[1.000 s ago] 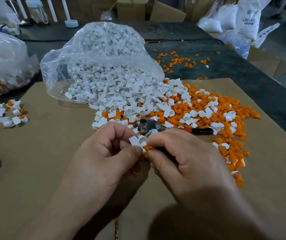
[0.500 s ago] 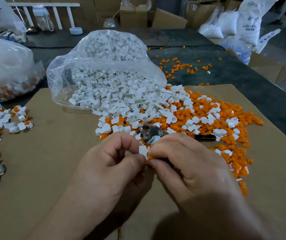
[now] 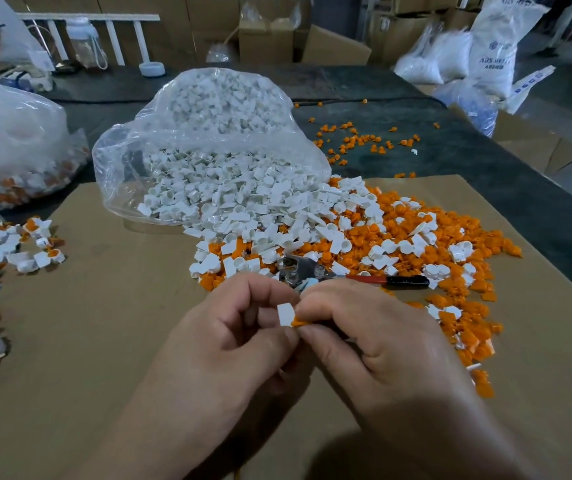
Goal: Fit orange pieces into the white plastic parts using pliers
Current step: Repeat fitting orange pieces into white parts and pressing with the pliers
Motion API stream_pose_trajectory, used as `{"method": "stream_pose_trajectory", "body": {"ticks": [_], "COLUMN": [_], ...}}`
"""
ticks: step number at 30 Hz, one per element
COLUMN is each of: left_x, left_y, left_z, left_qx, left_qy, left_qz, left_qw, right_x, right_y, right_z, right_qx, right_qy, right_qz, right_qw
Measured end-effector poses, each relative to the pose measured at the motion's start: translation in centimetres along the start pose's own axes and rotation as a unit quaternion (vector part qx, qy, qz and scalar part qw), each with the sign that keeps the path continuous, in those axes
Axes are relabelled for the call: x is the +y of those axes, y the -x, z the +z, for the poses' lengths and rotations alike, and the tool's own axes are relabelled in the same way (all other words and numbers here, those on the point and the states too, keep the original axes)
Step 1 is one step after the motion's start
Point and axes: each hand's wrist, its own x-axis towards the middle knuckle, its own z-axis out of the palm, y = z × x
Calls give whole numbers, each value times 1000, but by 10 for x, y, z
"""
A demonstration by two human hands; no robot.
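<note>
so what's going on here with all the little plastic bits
A person is joining two pieces by hand. The left hand pinches a white plastic part; the right hand holds an orange piece against its edge. The pliers lie unused in the loose pile behind the hands, on the cardboard.

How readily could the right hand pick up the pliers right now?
Probably not at once: the right hand pinches an orange piece against the white part in the left hand. The pliers lie just beyond, handle uncovered; after letting go, the way looks free.
</note>
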Motion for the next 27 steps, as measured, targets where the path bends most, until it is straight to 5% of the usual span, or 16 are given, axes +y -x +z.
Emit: {"method": "stream_pose_trajectory", "body": {"ticks": [7,10,14,27], "left_x": [-8,-7,-3,3], "left_y": [-2,-4,-6,-10], "left_z": [2,-2,-6,-5], "left_qx": [46,65,66,103], "left_qy": [24,-6,-50,5], "left_qz": [-6,-6,10,12], "left_qw": [999,998,997,995], "right_x": [4,14,30,38], "right_y": [0,-2,-2,-5], "right_z": [-2,-11,-26,-28], "right_qx": [-2,-14,-148,-189], "right_qy": [72,200,332,323], "right_qz": [-28,67,177,154], "right_qw": [997,977,915,915]}}
